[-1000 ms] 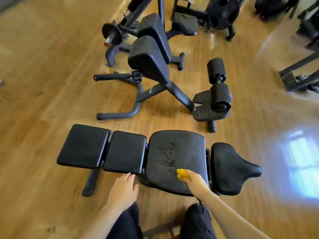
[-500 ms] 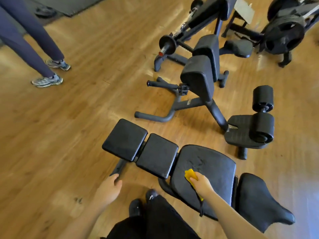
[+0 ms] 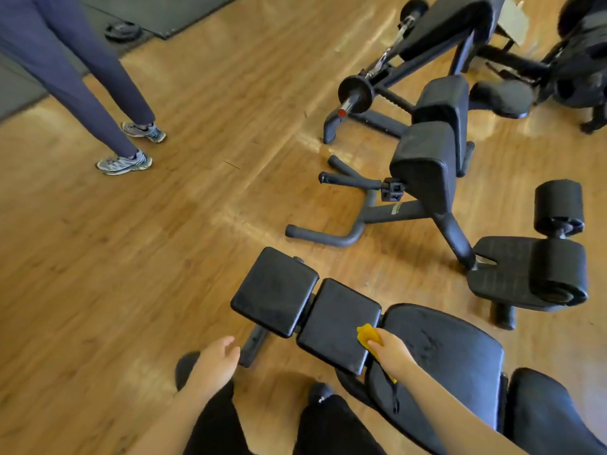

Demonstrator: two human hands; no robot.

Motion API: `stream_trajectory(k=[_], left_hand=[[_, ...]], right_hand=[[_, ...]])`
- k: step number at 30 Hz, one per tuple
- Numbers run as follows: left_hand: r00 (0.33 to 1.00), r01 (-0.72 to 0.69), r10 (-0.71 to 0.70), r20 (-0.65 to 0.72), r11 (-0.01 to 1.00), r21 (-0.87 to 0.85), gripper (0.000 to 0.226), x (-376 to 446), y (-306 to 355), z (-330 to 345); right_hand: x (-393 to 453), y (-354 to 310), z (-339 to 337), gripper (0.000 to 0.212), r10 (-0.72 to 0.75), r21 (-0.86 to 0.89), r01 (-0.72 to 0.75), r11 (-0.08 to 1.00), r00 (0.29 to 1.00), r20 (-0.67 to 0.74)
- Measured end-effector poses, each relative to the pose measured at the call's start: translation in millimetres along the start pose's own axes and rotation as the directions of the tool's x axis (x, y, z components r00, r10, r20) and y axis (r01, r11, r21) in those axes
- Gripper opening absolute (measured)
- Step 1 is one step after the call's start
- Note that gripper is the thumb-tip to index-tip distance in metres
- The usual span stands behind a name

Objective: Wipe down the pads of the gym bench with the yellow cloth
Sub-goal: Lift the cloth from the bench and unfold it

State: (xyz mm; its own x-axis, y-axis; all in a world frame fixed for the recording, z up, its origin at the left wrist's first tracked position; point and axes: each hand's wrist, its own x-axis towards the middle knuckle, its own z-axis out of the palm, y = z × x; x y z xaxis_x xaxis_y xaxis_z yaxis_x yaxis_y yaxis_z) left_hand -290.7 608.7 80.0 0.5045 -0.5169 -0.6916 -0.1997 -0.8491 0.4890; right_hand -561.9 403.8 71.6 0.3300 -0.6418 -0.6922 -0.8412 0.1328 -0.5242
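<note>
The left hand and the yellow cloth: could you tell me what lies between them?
In the head view, the bench's second pad lies between the left hand and the cloth.

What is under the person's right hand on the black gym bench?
A crumpled yellow cloth sticks out past the right hand, which presses it on the near corner of the square black middle pad. The cloth's part beneath the palm is covered.

Bunched yellow cloth (image 3: 368, 335) sits under the right hand's (image 3: 391, 354) fingertips, on the black gym bench (image 3: 338, 318) pad's edge, cracked pad beneath the wrist.
</note>
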Motion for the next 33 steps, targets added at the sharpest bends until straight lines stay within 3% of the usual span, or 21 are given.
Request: stream_trajectory(k=[6,10,14,17,21,25,29,33], left_hand=[[0.989,-0.041,0.025,0.144,0.993,0.114,0.045,73,-38,-94],[0.974,-0.108,0.042,0.223,0.951,0.29,0.046,115,-62,-185],[0.97,-0.141,0.051,0.236,0.914,0.38,0.042,161,-69,-269],[0.974,-0.11,0.022,0.226,0.917,0.383,0.041,193,-66,-297],[0.98,-0.059,0.007,0.198,0.964,0.26,0.033,232,-41,-305],[0.97,-0.064,-0.003,0.243,0.961,0.267,0.034,266,-2,-316],[0.96,-0.169,0.087,0.267,0.939,0.3,0.037,314,47,-340],[0.948,-0.224,0.121,0.295,0.911,0.346,0.039,355,117,-365]], right_hand=[[17,-64,70,0.027,0.132,-0.052,-0.139,0.989,0.985,-0.115],[17,-140,119,0.018,0.146,0.077,-0.132,0.988,0.965,-0.218],[16,-202,150,0.024,0.2,0.2,-0.144,0.969,0.933,-0.298],[20,-223,157,0.027,0.25,0.256,-0.17,0.952,0.913,-0.322],[41,-229,158,0.029,0.319,0.29,-0.223,0.931,0.883,-0.345],[79,-238,160,0.027,0.411,0.315,-0.316,0.895,0.859,-0.305],[152,-263,134,0.03,0.37,0.225,-0.324,0.919,0.905,-0.211],[206,-307,78,0.029,0.369,0.218,-0.319,0.922,0.894,-0.253]])
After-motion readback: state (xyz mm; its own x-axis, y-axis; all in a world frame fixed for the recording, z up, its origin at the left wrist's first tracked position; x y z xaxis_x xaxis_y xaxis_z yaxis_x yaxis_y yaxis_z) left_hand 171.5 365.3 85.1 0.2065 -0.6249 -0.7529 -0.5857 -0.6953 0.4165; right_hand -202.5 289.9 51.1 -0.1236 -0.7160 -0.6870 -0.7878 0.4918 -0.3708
